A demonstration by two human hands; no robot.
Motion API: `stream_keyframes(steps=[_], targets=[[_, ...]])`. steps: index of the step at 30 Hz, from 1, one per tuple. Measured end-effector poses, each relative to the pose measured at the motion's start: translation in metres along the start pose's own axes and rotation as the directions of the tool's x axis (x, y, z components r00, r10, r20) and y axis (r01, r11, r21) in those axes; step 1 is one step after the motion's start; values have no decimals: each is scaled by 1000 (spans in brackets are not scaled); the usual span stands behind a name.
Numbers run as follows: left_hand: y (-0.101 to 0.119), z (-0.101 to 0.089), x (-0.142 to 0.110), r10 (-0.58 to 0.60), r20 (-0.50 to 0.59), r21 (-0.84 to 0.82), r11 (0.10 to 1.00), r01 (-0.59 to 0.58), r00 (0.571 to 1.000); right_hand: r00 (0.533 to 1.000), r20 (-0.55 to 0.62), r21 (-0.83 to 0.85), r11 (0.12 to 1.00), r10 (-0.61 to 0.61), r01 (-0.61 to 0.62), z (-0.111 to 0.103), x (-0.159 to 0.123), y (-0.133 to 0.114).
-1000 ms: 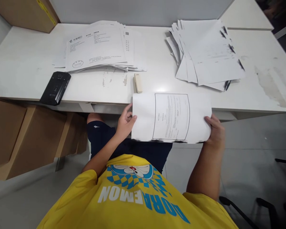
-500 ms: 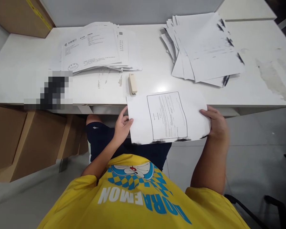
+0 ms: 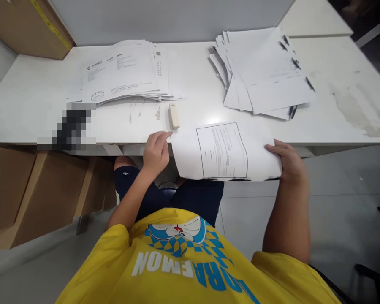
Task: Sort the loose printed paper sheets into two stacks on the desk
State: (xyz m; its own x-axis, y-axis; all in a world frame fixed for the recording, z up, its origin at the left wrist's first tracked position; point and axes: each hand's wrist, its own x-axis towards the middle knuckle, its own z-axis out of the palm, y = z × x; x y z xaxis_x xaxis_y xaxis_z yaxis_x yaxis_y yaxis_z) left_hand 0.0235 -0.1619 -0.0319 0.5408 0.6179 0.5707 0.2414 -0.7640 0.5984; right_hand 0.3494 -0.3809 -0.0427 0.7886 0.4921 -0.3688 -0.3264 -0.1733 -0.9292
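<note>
My right hand (image 3: 290, 162) grips the right end of a printed paper sheet (image 3: 259, 143), thumb on top and fingers behind. The sheet has a framed block of text and dark smudges along its near edge. It extends over the desk's front edge and bends down toward me. My left hand (image 3: 157, 151) is by the sheet's left edge, fingers reaching forward and right, holding nothing that I can see. Whether its fingertips touch the paper corner, I cannot tell. Just beyond them lies a cream stapler (image 3: 174, 116) on the desk.
On the white desk (image 3: 196, 84), a stack of printed papers (image 3: 123, 71) sits back left. Another stack with black-smudged edges (image 3: 266, 71) lies back right. A pixelated dark patch (image 3: 71, 126) is at the left front. Cardboard boxes (image 3: 47, 194) stand below left.
My left hand has let go of the sheet's left edge and moved up and left toward the stapler. The sheet's near edge now curves down. My right hand keeps its hold.
</note>
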Motion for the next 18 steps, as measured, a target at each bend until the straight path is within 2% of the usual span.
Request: stream_keyframes(steps=[3, 6, 12, 14, 18], targets=[[-17, -2, 31, 185, 170, -21, 983, -185, 968, 999, -35, 38, 999, 11, -10, 0, 1, 1], [-31, 0, 44, 248, 260, -106, 968, -228, 933, 998, -61, 51, 998, 28, -25, 2, 3, 3], [-48, 7, 38, 169, 239, -217, 969, -117, 956, 997, -81, 56, 998, 15, -11, 2, 10, 8], [-51, 6, 39, 190, 263, -208, 969, -137, 946, 997, -77, 55, 998, 19, -15, 3, 10, 6], [-53, -1, 44, 276, 283, -181, 956, -232, 918, 999, 24, -6, 1000, 27, -27, 3, -8, -15]])
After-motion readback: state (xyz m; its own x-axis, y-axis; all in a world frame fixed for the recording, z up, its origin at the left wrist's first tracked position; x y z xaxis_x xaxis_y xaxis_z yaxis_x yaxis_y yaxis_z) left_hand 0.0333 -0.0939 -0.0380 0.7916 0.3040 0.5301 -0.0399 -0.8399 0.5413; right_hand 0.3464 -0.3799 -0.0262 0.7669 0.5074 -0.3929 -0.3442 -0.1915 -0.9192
